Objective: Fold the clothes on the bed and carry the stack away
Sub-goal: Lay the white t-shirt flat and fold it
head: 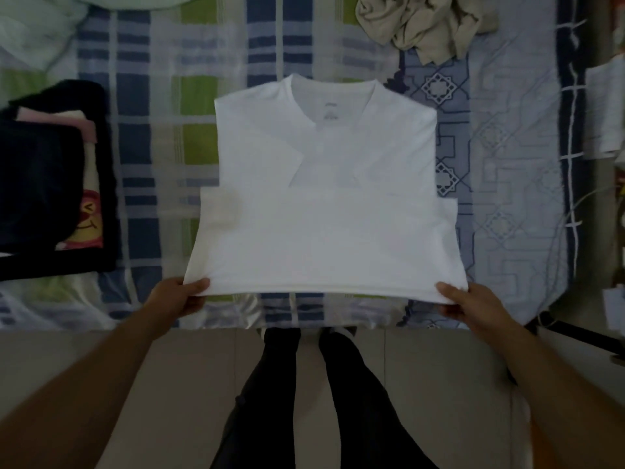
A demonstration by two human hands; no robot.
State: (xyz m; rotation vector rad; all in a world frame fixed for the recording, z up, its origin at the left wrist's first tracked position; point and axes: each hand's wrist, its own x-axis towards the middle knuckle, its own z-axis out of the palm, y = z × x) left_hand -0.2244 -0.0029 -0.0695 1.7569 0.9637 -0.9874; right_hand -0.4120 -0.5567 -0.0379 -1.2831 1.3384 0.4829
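Head view: plaid bed (142,137) (patterned right side) above tiled floor (189,384).

No legible words anywhere. Small printed neck label inside the collar of the white t-shirt (324,184), upper centre, too blurred to read. Possibly letters "V T" on the cartoon-print cloth (88,211) at left edge.

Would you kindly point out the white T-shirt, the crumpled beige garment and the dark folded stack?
white T-shirt (324,231), head view: middle of its folded body.
crumpled beige garment (422,22), head view: centre of the heap.
dark folded stack (40,177), head view: top dark layer.
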